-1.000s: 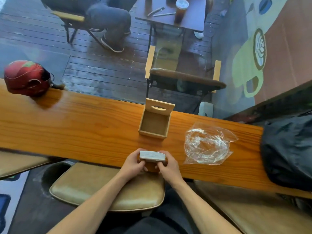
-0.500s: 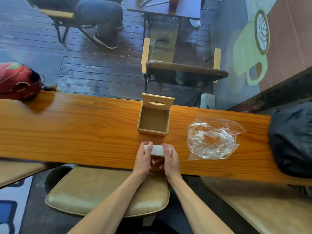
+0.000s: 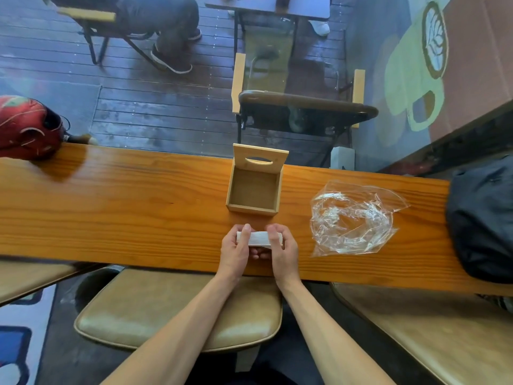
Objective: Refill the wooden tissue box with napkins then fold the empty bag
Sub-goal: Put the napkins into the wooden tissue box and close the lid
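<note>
On the wooden counter [image 3: 116,207] in front of me I count one wooden box [image 3: 254,187], one stack of napkins [image 3: 259,238], one clear plastic bag [image 3: 354,218], one red helmet [image 3: 27,126] at the far left end and one dark bag [image 3: 483,220] at the far right end. Both my forearms reach forward over the stool [image 3: 155,309] below me, and my two hands meet over the near half of the counter, just in front of the box. My left hand [image 3: 236,250] grips the left end of the napkin stack, thumb laid over the top edge and fingers curled beneath it; my right hand [image 3: 281,247] grips the right end the same way, its thumb over the top. The stack lies level between the two hands, pinched from both ends, its long side facing me, and I cannot tell whether its underside touches the counter. The box stands open and empty, its lid [image 3: 260,159] with an oval slot tipped upright at the far side. The plastic bag lies crumpled and empty to the right of the box, well apart from my right hand.
</note>
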